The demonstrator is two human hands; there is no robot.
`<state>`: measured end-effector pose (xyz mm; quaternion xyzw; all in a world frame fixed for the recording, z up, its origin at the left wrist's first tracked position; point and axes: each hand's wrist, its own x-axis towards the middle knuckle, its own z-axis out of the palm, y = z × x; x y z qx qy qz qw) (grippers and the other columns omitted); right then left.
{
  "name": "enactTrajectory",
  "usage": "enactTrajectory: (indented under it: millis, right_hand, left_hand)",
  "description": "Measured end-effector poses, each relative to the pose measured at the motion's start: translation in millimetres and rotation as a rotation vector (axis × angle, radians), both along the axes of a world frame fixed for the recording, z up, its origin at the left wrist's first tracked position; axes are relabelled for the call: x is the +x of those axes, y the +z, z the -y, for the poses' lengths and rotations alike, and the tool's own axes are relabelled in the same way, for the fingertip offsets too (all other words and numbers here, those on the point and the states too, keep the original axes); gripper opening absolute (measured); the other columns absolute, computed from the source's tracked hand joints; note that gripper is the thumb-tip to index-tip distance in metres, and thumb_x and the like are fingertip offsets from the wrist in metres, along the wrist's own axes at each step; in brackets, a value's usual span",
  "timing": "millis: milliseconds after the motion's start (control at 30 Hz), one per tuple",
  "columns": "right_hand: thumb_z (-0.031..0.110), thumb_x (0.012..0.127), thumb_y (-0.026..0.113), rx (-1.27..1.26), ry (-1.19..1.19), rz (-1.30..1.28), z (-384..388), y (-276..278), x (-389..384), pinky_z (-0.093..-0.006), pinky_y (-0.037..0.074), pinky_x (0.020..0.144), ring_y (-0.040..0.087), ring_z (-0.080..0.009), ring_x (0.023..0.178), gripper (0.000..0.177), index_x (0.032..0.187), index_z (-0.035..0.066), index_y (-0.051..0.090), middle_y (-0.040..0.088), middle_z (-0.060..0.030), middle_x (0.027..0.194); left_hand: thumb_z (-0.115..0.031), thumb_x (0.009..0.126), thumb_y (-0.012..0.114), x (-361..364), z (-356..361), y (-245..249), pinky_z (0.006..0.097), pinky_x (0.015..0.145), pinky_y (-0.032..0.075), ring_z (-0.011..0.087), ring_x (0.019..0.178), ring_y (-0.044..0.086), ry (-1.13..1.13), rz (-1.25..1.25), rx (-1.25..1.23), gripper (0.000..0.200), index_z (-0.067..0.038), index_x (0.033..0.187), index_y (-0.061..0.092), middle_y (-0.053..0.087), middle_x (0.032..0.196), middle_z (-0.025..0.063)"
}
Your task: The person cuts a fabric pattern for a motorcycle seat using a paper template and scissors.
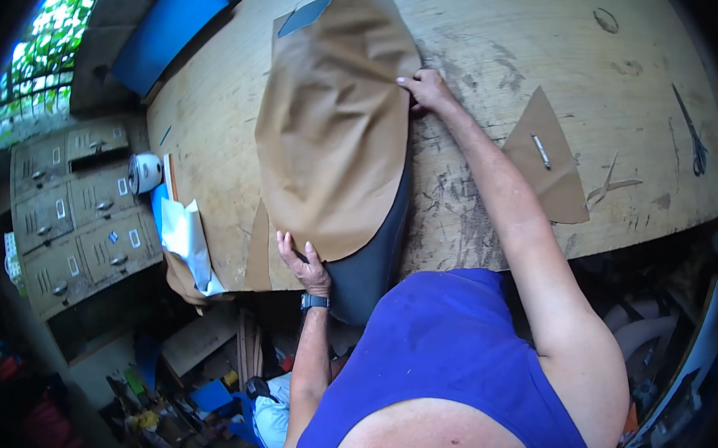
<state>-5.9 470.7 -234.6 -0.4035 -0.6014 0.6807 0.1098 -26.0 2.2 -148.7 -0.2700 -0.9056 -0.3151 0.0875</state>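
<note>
A large brown sheet of material point(332, 139) lies wrinkled over a dark, padded-looking piece point(364, 274) that shows along its lower right side. My left hand point(304, 268), with a watch on the wrist, rests at the sheet's bottom edge, fingers apart. At the sheet's right edge, my right hand point(425, 90) pinches the brown material between thumb and fingers. A bit of blue-grey surface point(305, 16) shows at the sheet's top left corner.
On the wooden table point(475, 224) are a brown triangular piece point(538, 170) with a pen point(540, 151) on it, thin scraps point(607, 187) and scissors point(697, 152). White and blue sheets point(187, 237) hang at the left edge. Metal lockers point(77, 204) stand farther left.
</note>
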Motion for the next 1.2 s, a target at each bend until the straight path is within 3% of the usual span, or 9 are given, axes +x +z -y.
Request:
enactTrajectory:
  millis: [300,367,400,500,600,633,767,933,1200]
  right_hand:
    - [0.034,0.097,0.067,0.248,-0.003,-0.098,4,-2,3,-0.0349,0.051,0.048,0.065,-0.0212,0.049,0.036,0.100,-0.001,0.067,0.066,-0.0115,0.064]
    - [0.028,0.097,0.067,0.110,-0.175,-0.130,-2,-29,-8,-0.0354,0.056,0.059,0.073,-0.0229,0.078,0.047,0.131,-0.002,0.055,0.072,-0.0174,0.092]
    - [0.026,0.096,0.068,0.139,-0.232,-0.001,-1,-32,-2,-0.0386,0.058,0.075,0.071,-0.0279,0.095,0.052,0.136,-0.003,0.052,0.070,-0.0204,0.113]
    - [0.013,0.093,0.066,0.719,-0.282,-0.011,56,61,23,-0.0458,0.050,0.100,0.064,-0.0369,0.112,0.039,0.128,-0.001,0.059,0.067,-0.0210,0.118]
    - [0.015,0.091,0.066,1.006,0.199,-0.476,124,110,14,-0.0457,0.046,0.106,0.058,-0.0374,0.122,0.032,0.121,0.002,0.066,0.064,-0.0190,0.125]
    - [0.028,0.096,0.065,1.084,0.504,-0.552,146,104,9,-0.0480,0.042,0.113,0.053,-0.0372,0.132,0.041,0.129,0.005,0.064,0.060,-0.0185,0.136]
    - [0.054,0.101,0.054,1.271,1.049,-0.484,174,104,-22,-0.0529,0.024,0.125,0.034,-0.0357,0.150,0.061,0.141,0.009,0.057,0.045,-0.0190,0.155]
    - [0.057,0.103,0.043,1.508,0.961,-0.350,110,122,-94,-0.0508,0.013,0.129,0.025,-0.0332,0.155,0.066,0.149,0.009,0.050,0.038,-0.0174,0.161]
    - [0.060,0.100,0.050,1.588,0.609,-0.168,40,134,-177,-0.0545,0.021,0.125,0.036,-0.0340,0.149,0.062,0.143,0.015,0.060,0.049,-0.0138,0.154]
  left_hand:
    - [-0.023,0.098,0.064,4,-7,10,0.0523,0.123,0.026,0.0417,0.148,0.034,0.009,0.039,0.078,0.056,0.001,0.145,0.047,0.039,0.158,0.0249]
    - [-0.020,0.096,0.066,-1,-1,3,0.0521,0.124,0.026,0.0425,0.149,0.034,0.010,-0.009,0.037,0.056,0.001,0.144,0.048,0.040,0.157,0.0254]
    - [-0.018,0.095,0.067,-5,-8,6,0.0533,0.124,0.025,0.0430,0.149,0.033,0.030,-0.014,0.047,0.055,0.001,0.143,0.049,0.041,0.156,0.0256]
    - [-0.017,0.093,0.068,13,-5,25,0.0569,0.123,0.024,0.0441,0.148,0.033,0.060,-0.076,-0.080,0.052,0.000,0.140,0.053,0.043,0.155,0.0252]
    - [-0.024,0.095,0.065,13,-23,41,0.0601,0.123,0.021,0.0450,0.149,0.031,-0.023,-0.072,-0.165,0.047,-0.005,0.138,0.058,0.042,0.156,0.0223]
    - [-0.027,0.096,0.064,14,-31,44,0.0603,0.123,0.020,0.0454,0.150,0.030,-0.063,-0.042,-0.185,0.047,-0.007,0.139,0.059,0.041,0.158,0.0216]
    - [-0.043,0.095,0.065,21,-49,34,0.0635,0.124,0.011,0.0476,0.153,0.021,-0.040,0.056,-0.285,0.058,-0.016,0.146,0.057,0.034,0.163,0.0214]
    - [-0.044,0.094,0.064,20,-49,38,0.0642,0.124,0.007,0.0466,0.154,0.018,-0.039,0.117,-0.300,0.060,-0.015,0.146,0.057,0.032,0.164,0.0202]
    - [-0.052,0.095,0.062,19,-47,34,0.0684,0.123,0.009,0.0462,0.154,0.019,-0.016,0.150,-0.311,0.057,-0.020,0.142,0.061,0.036,0.162,0.0183]
